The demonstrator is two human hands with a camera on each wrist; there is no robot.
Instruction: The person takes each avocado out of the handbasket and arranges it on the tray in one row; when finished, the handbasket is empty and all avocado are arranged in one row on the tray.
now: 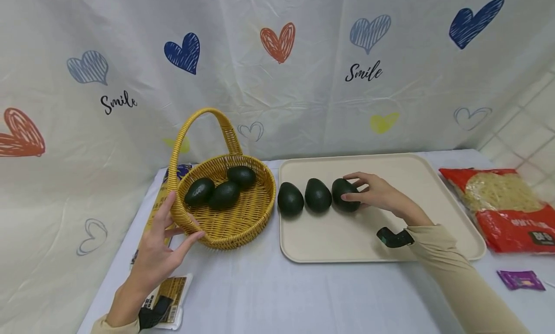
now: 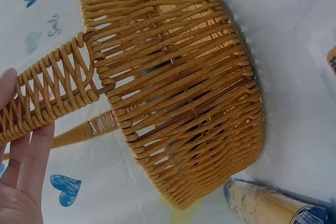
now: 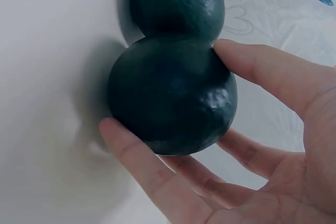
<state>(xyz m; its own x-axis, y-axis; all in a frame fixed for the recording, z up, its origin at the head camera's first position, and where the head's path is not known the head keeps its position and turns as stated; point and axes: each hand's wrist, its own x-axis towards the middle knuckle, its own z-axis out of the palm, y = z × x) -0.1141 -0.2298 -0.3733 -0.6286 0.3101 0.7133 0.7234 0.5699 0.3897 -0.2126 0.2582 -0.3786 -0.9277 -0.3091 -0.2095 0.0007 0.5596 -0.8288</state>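
A yellow wicker basket (image 1: pixel 266 194) with a tall hoop handle (image 1: pixel 230 136) stands at the left, holding three dark green avocados (image 1: pixel 224 195). My left hand (image 1: pixel 155 252) grips the handle near its lower end; the left wrist view has thumb and fingers on opposite sides of the woven handle (image 2: pixel 50 90). On the beige tray (image 1: pixel 416 180), three more avocados stand in a row at the left side. My right hand (image 1: pixel 383 195) holds the rightmost avocado (image 3: pixel 173 98) of that row, fingers and thumb around its sides. Its neighbour (image 3: pixel 176 3) sits right against it in the right wrist view.
Right of the tray lies a red bag of noodles (image 1: pixel 503 208), with a small purple packet (image 1: pixel 520 280) nearer the front. A yellow and blue package (image 2: pixel 268 203) lies behind the basket's left side. Beside my left wrist is a white and brown packet (image 1: pixel 175 295).
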